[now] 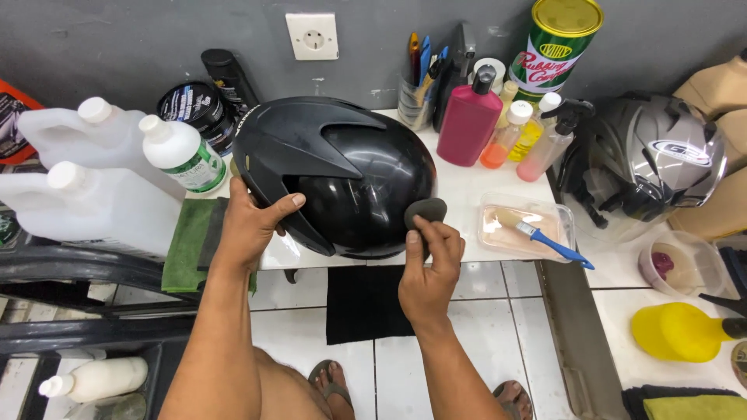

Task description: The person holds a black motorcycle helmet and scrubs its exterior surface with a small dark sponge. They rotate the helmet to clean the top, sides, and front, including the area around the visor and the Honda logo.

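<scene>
Jugs of translucent white plastic (85, 187) crowd the far left of the white bench (467, 194), with a white green-labelled bottle (180, 155) just beside them; a sideways shove of the helmet could knock that bottle over. A folded green cloth (191, 243) lies under the left forearm. The left hand (253, 225) is closed over the lower edge of the glossy black rounded helmet (342, 175), which sits at the bench's front edge, partly overhanging the tiled floor. If that grip slackens, the shell could likely roll forward and drop. The right hand (428, 268) pinches a small dark grey oval pad (426, 210) against the helmet's lower right flank; any grit on it might scratch the gloss, and hard pressure could push the shell toward the left hand. Right of this, a clear shallow tray (545, 241) holds a blue-handled brush (545, 237), near enough for an elbow to catch. A silver helmet (654, 167) rests farther right.
</scene>
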